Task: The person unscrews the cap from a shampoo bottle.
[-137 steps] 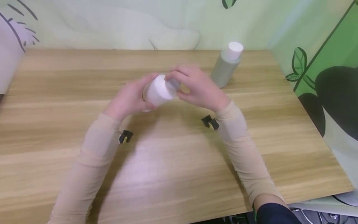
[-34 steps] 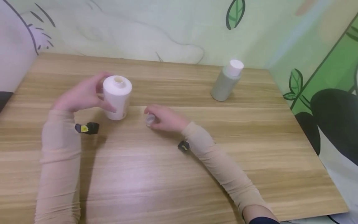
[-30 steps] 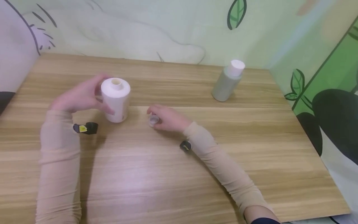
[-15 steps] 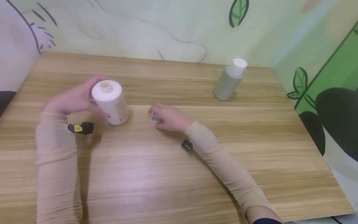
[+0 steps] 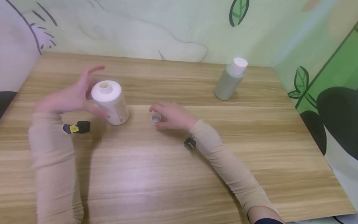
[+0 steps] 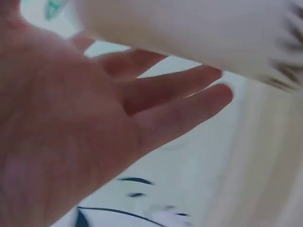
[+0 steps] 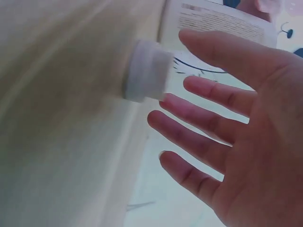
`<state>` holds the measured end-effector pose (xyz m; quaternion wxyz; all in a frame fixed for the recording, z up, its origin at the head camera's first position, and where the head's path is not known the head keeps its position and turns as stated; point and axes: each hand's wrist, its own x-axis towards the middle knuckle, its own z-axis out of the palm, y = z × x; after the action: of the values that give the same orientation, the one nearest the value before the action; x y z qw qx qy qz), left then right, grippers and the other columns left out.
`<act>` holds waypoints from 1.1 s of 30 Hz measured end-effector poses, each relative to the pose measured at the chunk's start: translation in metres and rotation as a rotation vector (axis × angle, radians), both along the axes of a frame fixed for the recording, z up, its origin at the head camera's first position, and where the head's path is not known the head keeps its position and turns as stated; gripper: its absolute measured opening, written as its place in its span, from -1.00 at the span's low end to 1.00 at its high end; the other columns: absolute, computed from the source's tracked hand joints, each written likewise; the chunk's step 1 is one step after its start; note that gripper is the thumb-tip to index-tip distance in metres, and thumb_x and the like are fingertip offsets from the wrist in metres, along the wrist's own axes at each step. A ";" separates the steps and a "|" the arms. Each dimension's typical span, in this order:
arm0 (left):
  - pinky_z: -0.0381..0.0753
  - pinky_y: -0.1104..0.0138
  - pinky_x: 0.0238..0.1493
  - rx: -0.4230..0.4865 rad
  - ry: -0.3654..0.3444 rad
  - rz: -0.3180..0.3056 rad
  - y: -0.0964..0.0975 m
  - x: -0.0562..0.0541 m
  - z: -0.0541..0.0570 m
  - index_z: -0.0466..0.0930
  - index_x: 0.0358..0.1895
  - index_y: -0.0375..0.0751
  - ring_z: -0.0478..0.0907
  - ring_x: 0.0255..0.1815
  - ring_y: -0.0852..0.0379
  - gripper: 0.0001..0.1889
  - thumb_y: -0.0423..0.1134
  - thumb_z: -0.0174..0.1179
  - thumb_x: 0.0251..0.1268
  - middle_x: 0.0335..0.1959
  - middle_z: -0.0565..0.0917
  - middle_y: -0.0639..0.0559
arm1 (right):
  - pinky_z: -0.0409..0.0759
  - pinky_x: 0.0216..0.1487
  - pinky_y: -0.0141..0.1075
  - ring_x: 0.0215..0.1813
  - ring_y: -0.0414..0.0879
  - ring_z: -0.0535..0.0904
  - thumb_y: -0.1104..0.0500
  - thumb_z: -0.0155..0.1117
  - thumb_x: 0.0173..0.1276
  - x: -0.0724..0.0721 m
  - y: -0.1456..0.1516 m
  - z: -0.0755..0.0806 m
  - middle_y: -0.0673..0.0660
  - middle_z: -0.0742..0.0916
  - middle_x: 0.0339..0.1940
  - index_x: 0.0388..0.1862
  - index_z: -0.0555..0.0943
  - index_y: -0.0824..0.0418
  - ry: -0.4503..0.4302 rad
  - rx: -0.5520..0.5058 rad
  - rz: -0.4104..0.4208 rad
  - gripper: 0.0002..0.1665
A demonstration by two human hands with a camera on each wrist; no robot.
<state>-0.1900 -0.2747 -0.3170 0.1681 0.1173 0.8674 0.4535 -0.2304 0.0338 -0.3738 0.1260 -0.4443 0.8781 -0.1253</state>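
Note:
A white bottle [image 5: 112,102] without its cap stands upright on the table, its round neck bare on top. Around its left side my left hand [image 5: 72,96] is spread, fingers apart and straight; the left wrist view shows the palm [image 6: 61,123] away from the bottle's wall. To the right lies a small whitish cap [image 5: 155,118], hollow side up. Beside it is my right hand [image 5: 177,116]; in the right wrist view its fingers [image 7: 199,142] are extended and a gap separates most of them from the cap [image 7: 147,71].
A grey-green bottle [image 5: 229,81] with a white cap stands at the back right of the wooden table [image 5: 156,174]. Behind the table rises a wall [image 5: 134,31] with painted leaves and figures. Each wrist carries a small black camera [image 5: 79,127].
The cap came off the white bottle, which was set down at left, and the cap was laid on the table. Just now the left hand's fingers spread off the bottle; the right hand drew slightly rightward.

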 end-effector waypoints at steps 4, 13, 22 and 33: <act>0.06 -0.10 0.52 0.073 0.120 0.129 0.007 0.011 0.024 -0.54 0.43 0.45 0.09 0.53 -0.22 0.35 -0.45 0.45 -0.06 0.54 0.14 -0.14 | 0.39 0.42 -0.13 0.33 0.00 0.48 -0.02 0.26 0.33 -0.003 0.010 0.014 0.10 0.57 0.30 0.33 0.41 0.16 -0.012 -0.020 -0.031 -0.37; 0.09 0.07 0.56 0.159 0.403 0.249 0.040 0.027 0.042 -0.28 0.50 0.29 0.27 0.44 0.00 -0.02 -0.35 0.24 0.25 0.42 0.35 -0.14 | 0.46 0.33 -0.10 0.23 0.07 0.53 0.07 0.22 0.37 -0.018 0.061 0.059 0.20 0.65 0.16 0.12 0.54 0.25 0.084 -0.282 -0.298 -0.59; 0.15 -0.12 0.49 0.138 0.369 0.045 0.113 -0.019 0.020 -0.29 0.51 0.19 0.26 0.46 -0.18 -0.06 -0.26 0.24 0.28 0.35 0.42 -0.18 | 0.42 0.30 -0.02 0.22 0.10 0.47 0.17 0.20 0.36 -0.049 0.104 0.052 0.26 0.60 0.14 0.06 0.56 0.32 0.166 -0.635 -0.715 -0.64; 0.26 -0.05 0.46 0.088 0.222 -0.052 0.197 -0.068 -0.037 -0.34 0.54 0.07 0.28 0.45 -0.18 -0.02 -0.18 0.24 0.27 0.35 0.40 -0.21 | 0.17 0.54 0.05 0.55 0.07 0.13 0.11 0.33 0.26 -0.086 0.133 0.016 0.16 0.23 0.55 0.54 0.02 0.03 0.006 -0.834 -0.994 -0.02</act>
<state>-0.2583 -0.0778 -0.3540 0.0775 0.1968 0.8564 0.4710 -0.3164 0.1664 -0.3580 -0.1324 0.0032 0.8570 -0.4979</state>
